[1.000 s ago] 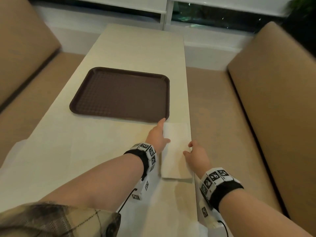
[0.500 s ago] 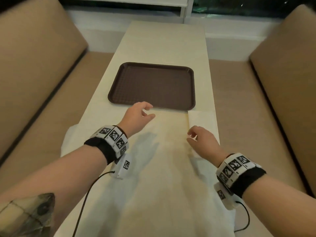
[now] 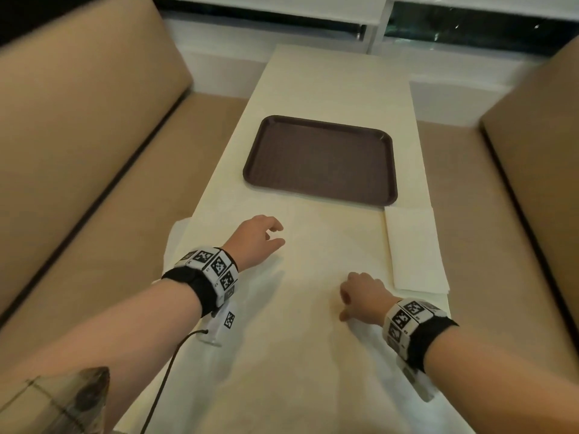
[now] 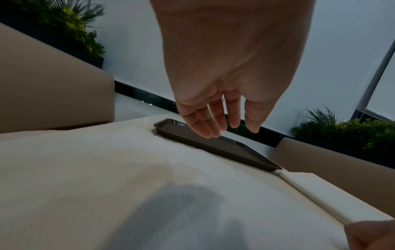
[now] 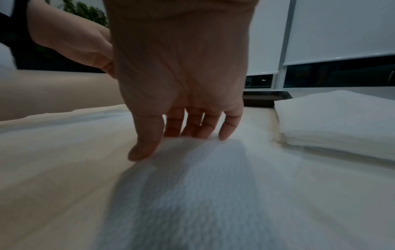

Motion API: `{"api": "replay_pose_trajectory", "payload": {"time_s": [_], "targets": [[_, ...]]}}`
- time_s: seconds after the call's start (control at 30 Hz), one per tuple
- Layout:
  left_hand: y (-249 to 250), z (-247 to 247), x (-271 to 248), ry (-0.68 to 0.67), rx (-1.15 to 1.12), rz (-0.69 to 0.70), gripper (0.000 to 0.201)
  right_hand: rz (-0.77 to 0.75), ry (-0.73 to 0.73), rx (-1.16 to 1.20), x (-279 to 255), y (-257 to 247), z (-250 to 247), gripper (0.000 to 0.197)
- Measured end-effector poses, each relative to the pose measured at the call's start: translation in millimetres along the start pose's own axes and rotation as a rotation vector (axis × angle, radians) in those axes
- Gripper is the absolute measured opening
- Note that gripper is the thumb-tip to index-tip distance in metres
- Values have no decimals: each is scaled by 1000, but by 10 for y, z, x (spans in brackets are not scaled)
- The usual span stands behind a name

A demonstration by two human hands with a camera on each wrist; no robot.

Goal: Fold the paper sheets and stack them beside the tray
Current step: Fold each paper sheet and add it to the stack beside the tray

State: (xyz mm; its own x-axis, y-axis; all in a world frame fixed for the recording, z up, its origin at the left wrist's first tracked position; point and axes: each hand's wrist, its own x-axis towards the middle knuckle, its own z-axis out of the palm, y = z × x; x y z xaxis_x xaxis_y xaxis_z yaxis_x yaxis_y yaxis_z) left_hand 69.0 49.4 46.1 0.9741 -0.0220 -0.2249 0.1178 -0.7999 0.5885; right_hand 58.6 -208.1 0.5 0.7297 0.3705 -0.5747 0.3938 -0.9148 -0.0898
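Observation:
A large unfolded white paper sheet (image 3: pixel 313 355) lies spread over the near part of the table, up to the dark brown tray (image 3: pixel 319 161). A stack of folded sheets (image 3: pixel 413 249) lies at the tray's near right corner, along the table's right edge. My left hand (image 3: pixel 277 234) hovers over the sheet's far left part with its fingers (image 4: pixel 211 128) hanging loose and holding nothing. My right hand (image 3: pixel 344 305) is down on the sheet (image 5: pixel 192 194), just left of the folded stack (image 5: pixel 342 126), with its fingertips (image 5: pixel 198 133) and thumb touching the paper.
The cream table (image 3: pixel 329 83) is narrow and runs away from me toward a window. Tan padded benches flank it on the left (image 3: pixel 78 136) and on the right (image 3: pixel 532 183). A cable hangs from my left wrist band.
Both hands have left the folded stack. The left hand swung left over the open sheet, and the right hand drew back toward me onto it. My view has shifted right.

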Motion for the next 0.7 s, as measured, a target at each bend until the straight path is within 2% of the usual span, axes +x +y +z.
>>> {"api": "replay_pose_trajectory", "payload": {"time_s": [0.17, 0.27, 0.33, 0.37, 0.43, 0.57, 0.7], "targets": [[4, 129, 32, -83, -9, 44, 27, -40, -84, -55, -3, 52, -47, 32], [51, 188, 34, -131, -23, 68, 28, -5, -132, 166, -82, 91, -245, 28], [93, 218, 8, -150, -63, 77, 32, -43, -125, 305, -202, 116, -461, 17], [111, 236, -3, -157, -102, 67, 37, -65, -94, 341, -277, 135, -585, 10], [158, 258, -12, -151, -207, 14, 48, -62, 8, 438, -409, 201, -812, 17], [301, 255, 84, -100, -404, -164, 53, -33, 257, 890, -523, 462, -1077, 14], [470, 174, 192, -113, -641, -265, 63, -40, 427, 1245, -559, 621, -1244, 9]]}}
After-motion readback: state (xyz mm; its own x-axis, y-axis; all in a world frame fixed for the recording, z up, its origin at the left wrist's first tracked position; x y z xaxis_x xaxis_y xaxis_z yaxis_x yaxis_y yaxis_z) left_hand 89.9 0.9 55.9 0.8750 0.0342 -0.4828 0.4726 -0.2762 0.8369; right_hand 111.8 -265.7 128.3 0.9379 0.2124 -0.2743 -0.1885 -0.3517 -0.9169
